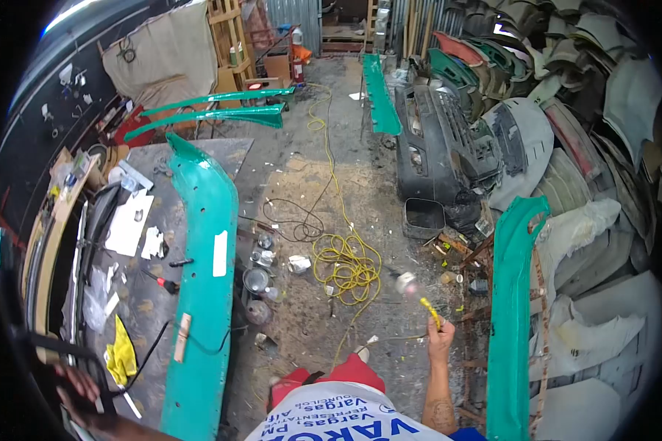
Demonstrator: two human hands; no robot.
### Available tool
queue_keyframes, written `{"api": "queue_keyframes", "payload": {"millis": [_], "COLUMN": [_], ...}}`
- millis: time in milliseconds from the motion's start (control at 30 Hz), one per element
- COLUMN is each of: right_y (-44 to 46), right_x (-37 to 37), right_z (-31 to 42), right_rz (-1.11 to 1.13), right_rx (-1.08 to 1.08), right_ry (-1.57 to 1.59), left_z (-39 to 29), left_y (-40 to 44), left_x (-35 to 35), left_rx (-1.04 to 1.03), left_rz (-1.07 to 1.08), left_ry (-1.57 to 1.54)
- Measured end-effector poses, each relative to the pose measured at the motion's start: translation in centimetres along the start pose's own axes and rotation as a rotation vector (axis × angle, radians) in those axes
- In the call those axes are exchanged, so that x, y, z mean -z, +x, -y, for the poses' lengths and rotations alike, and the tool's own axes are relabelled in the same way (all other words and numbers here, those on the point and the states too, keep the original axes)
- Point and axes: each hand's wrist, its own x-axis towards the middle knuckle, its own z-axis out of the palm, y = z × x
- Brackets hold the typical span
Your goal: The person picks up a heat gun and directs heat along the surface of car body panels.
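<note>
My right hand [440, 336] is closed around a yellow rod-like handle [429, 309]. Its far end is a whitish blurred head [406, 282]; I cannot make out what kind of thing it is. A thin grey cable runs leftward near that wrist. At the dark lower left edge, my left hand [79, 386] has its fingers curled by a black frame-like thing [59, 344], dim and partly cut off. Beside it on the dark table [136, 283] lies a yellow cloth [121, 351]. A long green bumper-like panel [206, 294] lies along that table, with a small wooden strip [182, 338] on it.
A coiled yellow cord [346, 268] lies on the floor ahead. Another green panel [509, 316] rests on a rusty stand at right. Black bumpers [426, 140] and a dark bin [424, 219] stand beyond. Cans [256, 281] line the table's side.
</note>
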Motion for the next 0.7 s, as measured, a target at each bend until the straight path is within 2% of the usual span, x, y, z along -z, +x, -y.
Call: {"api": "queue_keyframes", "payload": {"millis": [67, 167, 333, 433, 500, 567, 633, 700], "right_y": [1.3, 3.1, 4.3, 5.7, 7.8, 10.8, 14.4, 19.3], "right_x": [3.4, 6.4, 8.7, 7.4, 6.3, 5.0, 3.1, 1.3], "right_z": [-1.9, -2.0, -5.0, -6.2, -6.7, -7.3, -7.4, -7.6], "right_rz": [-0.166, -0.259, -0.307, -0.350, -0.431, -0.420, -0.417, -0.418], "right_rx": [0.023, -0.005, 0.034, 0.011, -0.094, -0.057, -0.049, -0.013], "right_ry": [-0.029, 0.026, -0.006, 0.031, 0.175, 0.210, 0.064, 0.022], "left_z": [1.9, 5.1, 9.5, 12.7, 15.3, 17.8, 21.4, 24.0], "left_y": [1.3, 3.0, 7.9, 11.0, 12.6, 14.5, 16.1, 17.9], "left_x": [-3.2, -9.6, -18.6, -22.1, -23.8, -24.8, -24.8, -27.0], "left_rx": [0.011, 0.005, -0.049, -0.052, -0.068, -0.035, -0.005, 0.042], "left_rz": [0.075, 0.066, 0.101, 0.103, 0.066, 0.137, 0.191, 0.134], "left_ry": [-0.077, -0.151, -0.278, -0.266, -0.276, -0.351, -0.356, -0.341]}}
